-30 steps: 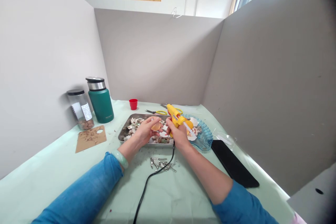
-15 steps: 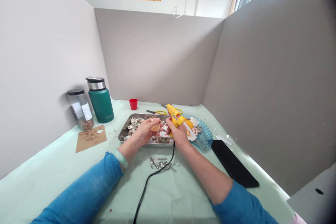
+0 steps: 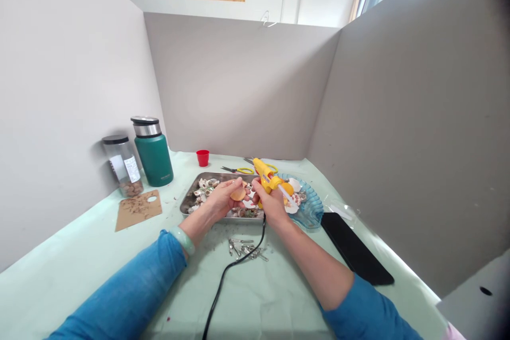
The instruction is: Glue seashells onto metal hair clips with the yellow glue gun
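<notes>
Now, near the centre of the frame, both hands are at close work over a metal tray (image 3: 223, 220). The left hand (image 3: 219, 202) pinches an orange shell (image 3: 238, 194) between thumb and fingers, its broad face showing. The right hand (image 3: 271, 206) is wrapped around a yellow glue gun (image 3: 263, 171), whose nozzle points up and away from the shell, with a pale glue stick (image 3: 287, 195) jutting from the back. The right fingertips come close to the shell; whether they also hold something small, I cannot tell.

The step in hand looks like fine, two-handed handling of the shell. It calls, I judge, for a steady left pinch and a watchful eye on the hot end.

Mixed shells fill the tray, partly hidden by the hands. To its right is a blue glass dish (image 3: 316, 208) with more shells, just behind the gun. The black cord (image 3: 224, 275) runs to the bottom edge, across metal clips (image 3: 238, 247) at lower centre, and could snag them. Scissors (image 3: 245, 171) lie beyond the tray, near a red cup (image 3: 203, 159). A green bottle (image 3: 154, 162), a jar (image 3: 124, 170) and a brown card (image 3: 137, 216) sit at left; a black slab (image 3: 354, 249) lies at lower right.
</notes>
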The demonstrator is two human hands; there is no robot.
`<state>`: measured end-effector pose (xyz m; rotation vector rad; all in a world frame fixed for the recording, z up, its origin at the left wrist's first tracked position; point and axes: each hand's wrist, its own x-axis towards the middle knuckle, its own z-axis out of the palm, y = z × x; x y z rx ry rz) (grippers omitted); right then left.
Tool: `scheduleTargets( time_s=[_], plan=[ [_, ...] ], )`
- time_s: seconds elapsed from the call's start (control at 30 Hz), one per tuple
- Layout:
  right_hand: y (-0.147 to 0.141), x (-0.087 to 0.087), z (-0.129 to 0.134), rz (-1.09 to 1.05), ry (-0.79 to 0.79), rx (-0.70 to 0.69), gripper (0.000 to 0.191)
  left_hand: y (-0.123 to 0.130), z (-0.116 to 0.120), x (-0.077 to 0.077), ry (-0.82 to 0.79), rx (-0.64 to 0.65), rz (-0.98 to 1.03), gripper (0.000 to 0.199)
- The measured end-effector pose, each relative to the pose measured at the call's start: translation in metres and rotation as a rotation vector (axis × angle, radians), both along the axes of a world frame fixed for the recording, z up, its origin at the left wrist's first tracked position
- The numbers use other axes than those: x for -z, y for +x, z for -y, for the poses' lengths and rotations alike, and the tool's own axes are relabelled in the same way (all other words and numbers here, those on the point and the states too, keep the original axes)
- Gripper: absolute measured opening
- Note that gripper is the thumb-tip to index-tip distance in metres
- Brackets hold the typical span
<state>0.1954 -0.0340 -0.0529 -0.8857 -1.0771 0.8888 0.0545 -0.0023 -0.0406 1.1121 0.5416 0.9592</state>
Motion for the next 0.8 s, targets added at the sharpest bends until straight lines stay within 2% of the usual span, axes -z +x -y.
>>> scheduleTargets(
  time_s=[0.63, 0.8],
  plan=[
    [0.0003, -0.0013, 0.0011, 0.013, -0.007, 0.009, 0.031, 0.001, 0.0059, -0.0025, 0.065, -0.094, -0.041, 0.032],
    [-0.0013, 0.0005, -0.0008, -0.011, -0.022, 0.025, 0.034, 0.0012, 0.0042, -0.0009, 0.047, -0.039, 0.001, 0.032]
  ],
)
